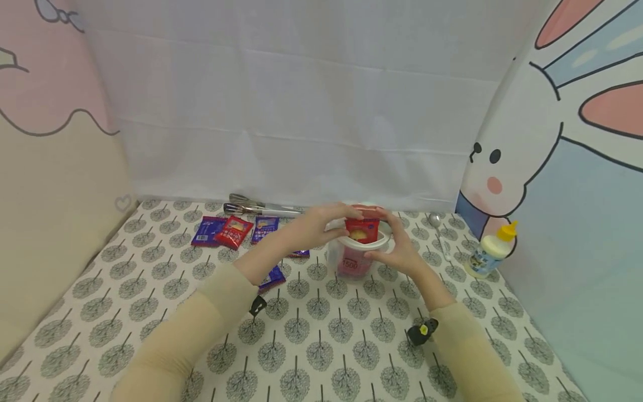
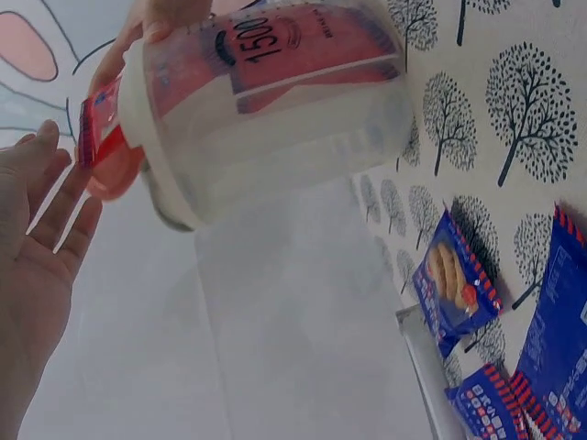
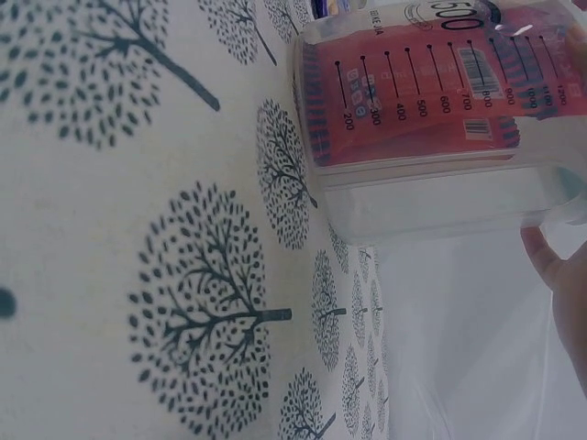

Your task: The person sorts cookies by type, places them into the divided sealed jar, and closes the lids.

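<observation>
A clear plastic measuring canister (image 1: pixel 333 259) with a white rim stands on the patterned cloth, a "1500" mark on its side. Red snack packets (image 3: pixel 413 92) show through its wall. Another red packet (image 1: pixel 363 230) stands upright in its mouth, before a reddish, rounded lid part (image 2: pixel 115 176). My right hand (image 1: pixel 402 254) grips the rim from the right, thumb in front and fingers behind. From the left my left hand (image 1: pixel 318 226) reaches over the mouth. Its fingers (image 2: pixel 60 215) are nearly straight, their tips by the packet's edge.
Left of the canister lie a red packet (image 1: pixel 234 231) and several blue biscuit packets (image 1: pixel 208 230). Long-handled utensils (image 1: pixel 263 210) lie along the back. To the right are a spoon (image 1: pixel 439 234) and a yellow-capped bottle (image 1: pixel 491 254). Cloth walls rise on three sides.
</observation>
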`<action>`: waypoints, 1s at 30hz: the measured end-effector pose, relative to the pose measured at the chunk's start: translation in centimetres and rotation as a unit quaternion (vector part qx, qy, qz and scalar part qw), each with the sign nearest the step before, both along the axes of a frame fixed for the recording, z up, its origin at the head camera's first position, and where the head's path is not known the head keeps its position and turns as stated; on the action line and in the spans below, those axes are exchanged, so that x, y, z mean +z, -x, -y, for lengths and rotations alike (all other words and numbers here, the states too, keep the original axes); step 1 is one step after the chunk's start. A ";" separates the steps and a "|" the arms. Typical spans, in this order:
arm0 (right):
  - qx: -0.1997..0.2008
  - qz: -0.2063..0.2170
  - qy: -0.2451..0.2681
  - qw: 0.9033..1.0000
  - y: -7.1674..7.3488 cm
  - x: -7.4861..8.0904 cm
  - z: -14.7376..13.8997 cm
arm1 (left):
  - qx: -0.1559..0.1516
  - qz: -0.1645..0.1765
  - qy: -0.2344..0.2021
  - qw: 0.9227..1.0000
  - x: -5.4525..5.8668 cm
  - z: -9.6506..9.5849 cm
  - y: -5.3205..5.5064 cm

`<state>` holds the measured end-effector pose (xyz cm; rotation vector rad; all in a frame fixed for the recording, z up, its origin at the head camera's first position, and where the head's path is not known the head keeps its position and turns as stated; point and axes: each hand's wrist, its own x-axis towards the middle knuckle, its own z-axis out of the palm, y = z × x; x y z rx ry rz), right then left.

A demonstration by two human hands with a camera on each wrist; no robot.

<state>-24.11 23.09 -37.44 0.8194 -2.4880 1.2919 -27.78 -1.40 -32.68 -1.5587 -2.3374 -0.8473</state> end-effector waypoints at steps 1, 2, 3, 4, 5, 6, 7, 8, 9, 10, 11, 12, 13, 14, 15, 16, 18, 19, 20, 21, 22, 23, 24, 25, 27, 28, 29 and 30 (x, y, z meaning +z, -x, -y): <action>-0.003 0.003 -0.002 1.000 0.0 0.0 0.0 | 0.005 0.002 -0.010 1.000 0.2 0.4 0.1; -0.006 0.007 -0.002 1.000 0.0 0.0 -0.1 | 0.011 -0.001 -0.014 1.000 0.3 0.7 0.1; -0.009 0.011 -0.001 1.000 0.0 0.0 -0.1 | 0.015 -0.004 -0.011 1.000 0.3 0.8 0.2; -0.011 0.012 0.001 1.000 0.0 0.0 -0.2 | 0.015 -0.012 -0.002 1.000 0.3 0.9 0.3; -0.015 0.013 -0.002 1.000 0.0 0.0 -0.2 | 0.017 -0.018 0.014 1.000 0.2 0.8 0.3; -0.017 0.012 -0.002 1.000 -0.1 0.0 -0.2 | 0.018 -0.024 0.032 0.999 0.1 0.7 0.3; -0.014 0.008 -0.002 1.000 0.0 0.0 -0.2 | 0.020 -0.029 0.050 0.998 -0.1 0.5 0.3; -0.009 0.002 -0.001 1.000 0.0 0.0 -0.2 | 0.021 -0.034 0.068 0.997 -0.4 0.2 0.3; -0.004 -0.006 -0.001 1.000 0.0 0.0 -0.1 | 0.022 -0.038 0.082 0.996 -0.6 0.0 0.3; 0.000 -0.014 -0.001 1.000 0.0 0.1 0.0 | 0.023 -0.040 0.093 0.995 -0.8 -0.3 0.3; 0.004 -0.020 -0.002 1.000 0.0 0.1 0.1 | 0.024 -0.041 0.099 0.994 -0.9 -0.5 0.2; 0.008 -0.024 -0.002 1.000 0.0 0.1 0.1 | 0.026 -0.045 0.103 0.993 -1.0 -0.7 0.2; 0.010 -0.027 -0.004 1.000 0.1 0.1 0.2 | 0.031 -0.049 0.107 0.993 -1.1 -0.9 0.2; 0.007 -0.026 -0.005 1.000 0.0 0.2 0.2 | 0.036 -0.055 0.112 0.992 -1.2 -1.0 0.1; 0.004 -0.024 -0.006 1.000 0.0 0.2 0.2 | 0.044 -0.057 0.120 0.990 -1.2 -1.1 0.0; 0.001 -0.020 -0.006 1.000 0.0 0.2 0.2 | 0.052 -0.063 0.132 0.988 -1.2 -1.2 -0.2; -0.006 -0.012 -0.007 1.000 0.0 0.3 0.2 | 0.069 -0.072 0.163 0.982 -1.3 -1.4 -0.4; -0.007 -0.008 -0.006 1.000 0.0 0.4 0.2 | 0.076 -0.073 0.177 0.979 -1.3 -1.4 -0.6; -0.007 -0.005 -0.005 1.000 0.0 0.4 0.2 | 0.081 -0.071 0.189 0.976 -1.4 -1.5 -0.7; -0.007 -0.003 -0.004 1.000 0.0 0.4 0.1 | 0.085 -0.070 0.198 0.974 -1.4 -1.5 -0.8; -0.007 -0.004 -0.003 1.000 0.0 0.4 0.1 | 0.083 -0.069 0.200 0.974 -1.4 -1.4 -0.9; -0.006 -0.005 -0.002 1.000 0.0 0.4 0.2 | 0.079 -0.065 0.196 0.975 -1.5 -1.3 -0.9; -0.004 -0.006 -0.001 1.000 0.0 0.4 0.2 | 0.070 -0.061 0.182 0.979 -1.5 -1.1 -0.8; -0.002 -0.008 0.000 1.000 0.0 0.4 0.2 | 0.062 -0.055 0.164 0.983 -1.5 -0.8 -0.8; -0.002 -0.011 0.003 1.000 0.0 0.3 0.2 | 0.043 -0.037 0.122 0.991 -1.3 0.2 -0.6; -0.002 -0.011 0.003 1.000 0.0 0.3 0.2 | 0.034 -0.027 0.099 0.994 -1.1 0.9 -0.5; -0.004 -0.010 0.002 1.000 0.0 0.3 0.2 | 0.030 -0.016 0.079 0.996 -1.0 1.6 -0.4; -0.008 -0.008 0.000 1.000 0.0 0.3 0.2 | 0.030 -0.003 0.065 0.997 -0.8 2.5 -0.3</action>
